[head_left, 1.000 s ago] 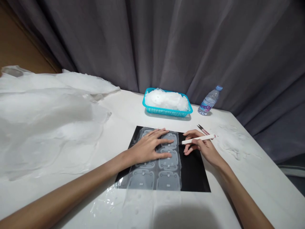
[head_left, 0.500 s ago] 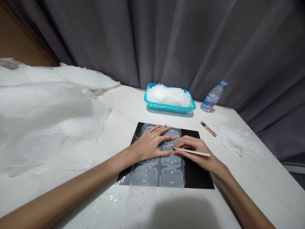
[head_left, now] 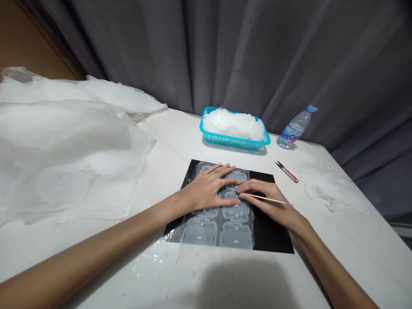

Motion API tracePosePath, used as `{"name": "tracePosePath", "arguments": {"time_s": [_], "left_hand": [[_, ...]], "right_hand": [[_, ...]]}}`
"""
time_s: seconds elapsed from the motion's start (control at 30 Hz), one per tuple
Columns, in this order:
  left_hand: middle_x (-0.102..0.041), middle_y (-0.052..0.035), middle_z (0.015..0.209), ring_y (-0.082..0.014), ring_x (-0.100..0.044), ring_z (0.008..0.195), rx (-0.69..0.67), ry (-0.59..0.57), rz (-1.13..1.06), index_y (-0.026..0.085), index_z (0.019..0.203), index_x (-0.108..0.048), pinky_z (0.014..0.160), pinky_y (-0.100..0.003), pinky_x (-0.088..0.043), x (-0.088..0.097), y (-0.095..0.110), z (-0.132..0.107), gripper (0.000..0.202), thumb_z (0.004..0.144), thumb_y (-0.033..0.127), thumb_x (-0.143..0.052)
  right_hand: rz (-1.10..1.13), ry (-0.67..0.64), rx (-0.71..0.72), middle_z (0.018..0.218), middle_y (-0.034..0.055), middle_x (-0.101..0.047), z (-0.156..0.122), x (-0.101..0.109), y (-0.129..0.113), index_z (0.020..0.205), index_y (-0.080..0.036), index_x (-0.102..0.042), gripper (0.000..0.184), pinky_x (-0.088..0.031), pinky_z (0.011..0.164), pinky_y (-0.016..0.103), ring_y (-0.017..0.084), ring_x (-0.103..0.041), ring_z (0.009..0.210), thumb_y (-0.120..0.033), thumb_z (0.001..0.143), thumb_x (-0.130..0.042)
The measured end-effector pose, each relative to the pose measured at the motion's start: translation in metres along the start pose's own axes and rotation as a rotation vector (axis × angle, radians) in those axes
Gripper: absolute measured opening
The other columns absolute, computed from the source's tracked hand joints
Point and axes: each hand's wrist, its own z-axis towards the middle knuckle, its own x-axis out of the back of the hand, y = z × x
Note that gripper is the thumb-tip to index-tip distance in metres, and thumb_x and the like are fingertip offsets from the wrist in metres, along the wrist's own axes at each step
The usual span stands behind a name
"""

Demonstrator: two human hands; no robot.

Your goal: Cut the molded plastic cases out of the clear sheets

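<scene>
A sheet of clear, soft plastic with rows of greyish rounded shapes (head_left: 236,235) lies on a black board (head_left: 270,238). My left hand (head_left: 210,187) rests flat across this sheet, fingers spread, and covers part of its upper left. Just to the right, my right hand (head_left: 265,195) pinches a slim white stick-like tool (head_left: 273,200) between thumb and fingers. The tool slants back over the hand, with its working end low among the fingertips at one of the sheet's right-column shapes. What the tip touches there is too small to make out.
Behind the board stands a turquoise basket (head_left: 236,140) heaped with white fluffy filling (head_left: 231,123). A water bottle (head_left: 294,128), thread snips (head_left: 287,171) and loose white fibre (head_left: 328,184) lie to the right. Large filled white plastic bags (head_left: 67,159) cover the left; a grey curtain (head_left: 257,56) hangs behind.
The view has shifted slightly, so everything sits a little further right and higher. In my right hand the tool has turned slightly, and its tip is now less visible. My left hand stays put.
</scene>
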Motion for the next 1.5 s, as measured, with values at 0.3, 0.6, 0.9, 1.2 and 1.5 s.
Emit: {"name": "tracePosePath", "arguments": {"time_s": [0.3, 0.6, 0.9, 1.2, 1.5], "left_hand": [[-0.036, -0.0042, 0.170, -0.0379, -0.033, 0.156, 0.005, 0.025, -0.010, 0.035, 0.147, -0.059, 0.129, -0.058, -0.023, 0.002, 0.003, -0.001, 0.069, 0.090, 0.073, -0.062], [-0.032, -0.0047, 0.171, -0.0372, -0.031, 0.157, 0.022, -0.005, 0.026, 0.035, 0.149, -0.057, 0.128, -0.057, -0.024, 0.002, 0.000, 0.000, 0.072, 0.089, 0.074, -0.062], [-0.033, -0.0040, 0.171, -0.0362, -0.032, 0.156, 0.032, -0.004, 0.026, 0.036, 0.149, -0.056, 0.128, -0.056, -0.024, 0.002, 0.001, 0.000, 0.071, 0.090, 0.075, -0.061], [-0.020, -0.0095, 0.174, -0.0300, -0.019, 0.161, 0.105, -0.104, 0.038, 0.022, 0.169, -0.015, 0.130, -0.046, -0.015, 0.005, 0.001, 0.003, 0.108, 0.088, 0.086, -0.048], [-0.005, -0.0202, 0.175, -0.0357, -0.008, 0.162, 0.176, -0.110, 0.004, 0.009, 0.168, 0.000, 0.130, -0.049, -0.013, 0.000, -0.006, 0.003, 0.128, 0.083, 0.089, -0.051]], "right_hand": [[-0.177, -0.065, 0.021, 0.109, 0.0076, -0.074, -0.007, 0.013, -0.006, 0.106, -0.023, -0.071, 0.023, -0.053, 0.091, 0.034, 0.023, -0.070, 0.100, -0.033, 0.107, -0.050], [-0.117, -0.014, 0.043, 0.109, 0.0065, -0.073, -0.009, 0.009, 0.002, 0.106, -0.023, -0.070, 0.017, -0.053, 0.092, 0.033, 0.022, -0.070, 0.102, -0.033, 0.106, -0.056], [-0.311, -0.020, 0.264, 0.114, 0.0105, -0.072, -0.008, -0.002, 0.003, 0.116, -0.021, -0.067, 0.020, -0.055, 0.096, 0.037, 0.023, -0.068, 0.110, -0.023, 0.108, -0.048], [-0.462, -0.030, 0.310, 0.124, 0.0132, -0.064, 0.000, -0.007, 0.020, 0.138, -0.025, -0.059, 0.032, -0.058, 0.096, 0.040, 0.024, -0.066, 0.114, -0.025, 0.108, -0.048], [-0.374, 0.469, 0.142, 0.104, 0.0113, -0.066, 0.036, 0.019, 0.030, 0.106, -0.019, -0.065, 0.022, -0.050, 0.099, 0.043, 0.026, -0.064, 0.102, -0.024, 0.108, -0.044]]}}
